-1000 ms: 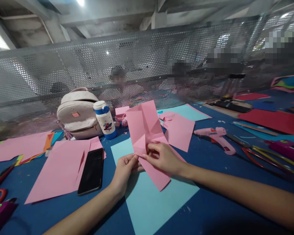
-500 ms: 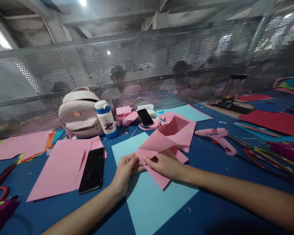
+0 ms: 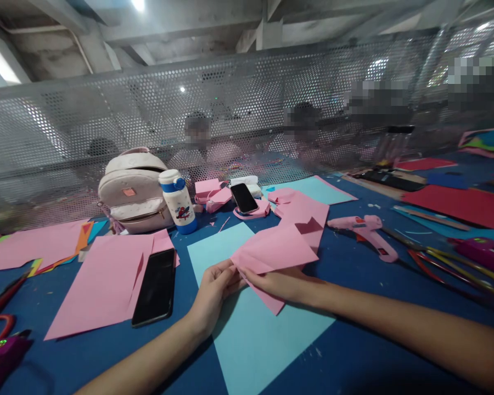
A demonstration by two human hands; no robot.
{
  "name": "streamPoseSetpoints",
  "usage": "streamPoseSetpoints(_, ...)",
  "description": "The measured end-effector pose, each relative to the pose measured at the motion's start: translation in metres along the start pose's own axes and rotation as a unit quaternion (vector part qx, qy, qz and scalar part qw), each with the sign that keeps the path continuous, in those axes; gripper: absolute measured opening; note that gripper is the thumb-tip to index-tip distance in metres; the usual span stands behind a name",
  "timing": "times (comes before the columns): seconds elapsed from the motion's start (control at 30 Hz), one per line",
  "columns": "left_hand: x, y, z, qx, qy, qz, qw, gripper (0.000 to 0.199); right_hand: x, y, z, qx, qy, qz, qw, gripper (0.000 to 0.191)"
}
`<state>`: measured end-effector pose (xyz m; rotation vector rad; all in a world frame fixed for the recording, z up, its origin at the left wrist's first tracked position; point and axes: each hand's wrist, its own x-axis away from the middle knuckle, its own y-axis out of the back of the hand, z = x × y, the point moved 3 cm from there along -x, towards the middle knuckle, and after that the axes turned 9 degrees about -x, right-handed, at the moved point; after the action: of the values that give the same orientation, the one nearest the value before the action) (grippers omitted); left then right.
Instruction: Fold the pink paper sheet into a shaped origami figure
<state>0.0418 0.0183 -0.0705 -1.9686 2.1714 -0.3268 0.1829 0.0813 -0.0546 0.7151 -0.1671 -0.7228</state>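
Note:
Both hands meet at a folded pink paper [image 3: 275, 247] above a light blue sheet [image 3: 263, 340]. My left hand [image 3: 216, 285] is closed, its thumb and fingers pinching the paper's pointed left corner. My right hand [image 3: 275, 282] grips the same paper just right of that corner, partly covered by the upper flap. Another pink piece [image 3: 307, 211] lies behind the folded paper. To the left, a black phone [image 3: 154, 288] rests on the edge of a pink sheet [image 3: 101, 282].
A pale backpack [image 3: 135, 192] and a white-blue bottle [image 3: 179, 203] stand at the back. On the right lie a pink glue gun [image 3: 368, 230], scissors [image 3: 440, 260] and red paper [image 3: 461, 206]. A perforated metal barrier [image 3: 239, 109] runs behind; people show through it.
The upper flap of the folded pink paper has swung down and rightward, covering more of my right hand. Both hands keep almost the same place and hold.

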Motion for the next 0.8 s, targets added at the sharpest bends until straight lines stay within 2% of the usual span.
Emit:
streamPoseSetpoints(0.27,0.003,-0.005,-0.004,-0.004,-0.018,0.009,1.000,0.032,-0.002,0.005,0.006,0.020,0.053,-0.060,0.997,0.029)
streamPoseSetpoints(0.53,0.004,-0.003,-0.005,0.008,-0.009,0.001,1.000,0.033,-0.001,0.006,0.006,0.117,0.096,0.000,0.988,0.025)
streamPoseSetpoints(0.6,0.005,-0.004,-0.006,0.010,-0.007,-0.001,1.000,0.033,-0.001,0.005,0.006,0.133,0.089,0.013,0.987,0.025)
streamPoseSetpoints(0.7,0.005,-0.004,-0.007,0.005,-0.004,-0.002,1.000,0.034,-0.002,0.005,0.008,0.171,0.090,-0.008,0.981,0.025)
streamPoseSetpoints(0.8,0.004,-0.006,-0.008,0.000,-0.007,0.005,1.000,0.036,-0.002,0.005,0.012,0.205,0.127,-0.047,0.969,0.028)
